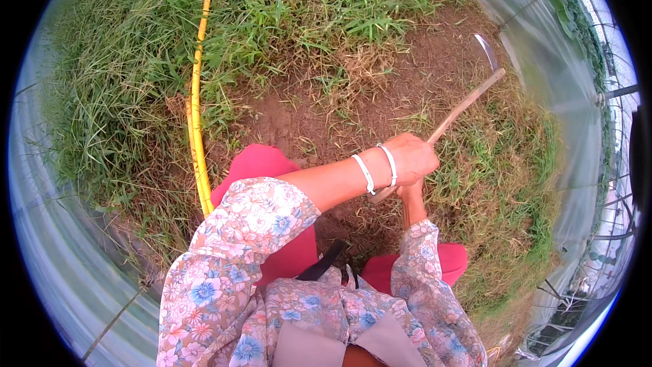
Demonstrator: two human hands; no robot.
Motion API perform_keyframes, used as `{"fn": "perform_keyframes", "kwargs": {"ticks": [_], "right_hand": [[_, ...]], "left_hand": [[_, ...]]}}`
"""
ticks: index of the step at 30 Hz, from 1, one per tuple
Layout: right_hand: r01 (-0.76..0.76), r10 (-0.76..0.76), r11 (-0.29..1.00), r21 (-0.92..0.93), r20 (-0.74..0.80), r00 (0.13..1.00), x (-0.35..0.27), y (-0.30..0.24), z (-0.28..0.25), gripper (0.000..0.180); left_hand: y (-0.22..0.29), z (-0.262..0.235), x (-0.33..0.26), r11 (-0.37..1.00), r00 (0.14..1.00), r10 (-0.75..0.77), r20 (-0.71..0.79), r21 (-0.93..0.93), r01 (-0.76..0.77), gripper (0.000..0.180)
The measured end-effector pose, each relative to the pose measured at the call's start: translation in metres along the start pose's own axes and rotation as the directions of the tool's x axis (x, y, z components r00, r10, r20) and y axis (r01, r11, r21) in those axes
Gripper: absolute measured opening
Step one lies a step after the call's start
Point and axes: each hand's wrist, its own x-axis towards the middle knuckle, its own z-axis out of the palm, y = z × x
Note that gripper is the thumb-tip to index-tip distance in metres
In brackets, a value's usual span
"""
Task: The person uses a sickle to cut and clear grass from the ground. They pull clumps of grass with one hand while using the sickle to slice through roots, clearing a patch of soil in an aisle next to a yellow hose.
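A hoe (470,100) with a slightly curved wooden handle slants up to the right, over bare brown soil and cut grass. Its narrow, bright metal blade (485,51) stands out from the far end and appears nearly edge-on. My left hand (413,158) reaches across to the right, fingers wrapped round the handle. Two white bands circle that wrist. Just below it, my right hand (410,192) is closed on the handle close to its butt, partly hidden behind my left hand. Flowered sleeves cover both arms above the wrists and forearms.
A yellow hose (196,88) runs lengthwise on the left through tall green grass (129,95). Translucent plastic sheeting (543,47) on a frame walls the right side, with similar sheeting on the left. My knees (261,163), in pink-red trousers, are bent close to the soil.
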Motion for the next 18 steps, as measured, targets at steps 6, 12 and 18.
{"fn": "perform_keyframes", "kwargs": {"ticks": [6,12,18], "right_hand": [[-0.567,0.635,0.713,-0.412,0.036,0.772,-0.119,0.027,-0.003,0.033],[-0.105,0.1,0.994,-0.031,-0.12,0.988,-0.024,-0.017,-0.021,0.036],[-0.374,0.398,0.844,-0.385,-0.018,0.917,-0.026,0.084,0.014,0.027]], "left_hand": [[-0.022,-0.004,-0.011,0.999,0.999,-0.024,-0.035,0.027,0.025,0.009],[0.018,0.002,0.011,0.998,0.998,0.066,-0.022,0.009,-0.066,0.011],[0.014,0.007,-0.002,0.997,0.998,0.022,-0.065,0.069,-0.017,0.009]]}}
